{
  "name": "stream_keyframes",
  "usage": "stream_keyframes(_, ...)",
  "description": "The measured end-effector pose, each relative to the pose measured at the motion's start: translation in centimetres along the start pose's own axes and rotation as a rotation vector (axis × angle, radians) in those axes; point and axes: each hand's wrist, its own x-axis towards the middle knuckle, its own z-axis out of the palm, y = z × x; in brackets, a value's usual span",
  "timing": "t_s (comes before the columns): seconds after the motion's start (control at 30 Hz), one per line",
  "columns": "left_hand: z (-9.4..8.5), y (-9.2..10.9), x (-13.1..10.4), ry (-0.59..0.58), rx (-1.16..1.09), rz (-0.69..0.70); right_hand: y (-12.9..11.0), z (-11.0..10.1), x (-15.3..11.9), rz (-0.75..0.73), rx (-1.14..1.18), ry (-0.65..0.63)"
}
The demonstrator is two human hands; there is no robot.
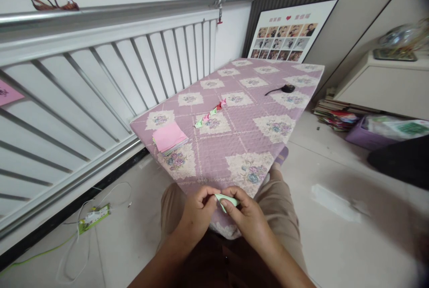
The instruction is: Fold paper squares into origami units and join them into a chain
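Between my two hands, just above the near corner of the table, is a small piece of folded light green paper (228, 199). My left hand (202, 207) pinches its left tip between thumb and fingers. My right hand (244, 209) grips its right part, with the thumb pressed on the near side. Ahead on the table lies a stack of paper squares (170, 137), pink on top. Beyond it, several small folded paper figures (210, 114) in green, pink and red stand in a slanting row.
A purple flowered cloth (214, 163) covers the table. A black object with a thin tail (287, 88) lies at its far right. White radiator (100, 78) runs along the left, glasses (55, 2) on the rail above. On the floor are a power strip (94, 218) and a purple bin (363, 136).
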Motion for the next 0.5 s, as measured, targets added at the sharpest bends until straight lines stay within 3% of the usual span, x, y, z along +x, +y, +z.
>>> stream_keyframes(0.27, 0.1, -0.2, 0.0, -0.044, -0.101, -0.100, -0.2, -0.2, 0.1, 0.042, 0.043, 0.008)
stream_keyframes(0.5, 0.2, -1.3, 0.0, -0.089, -0.140, -0.145, -0.2, -0.5, 0.3, 0.177, 0.178, -0.054)
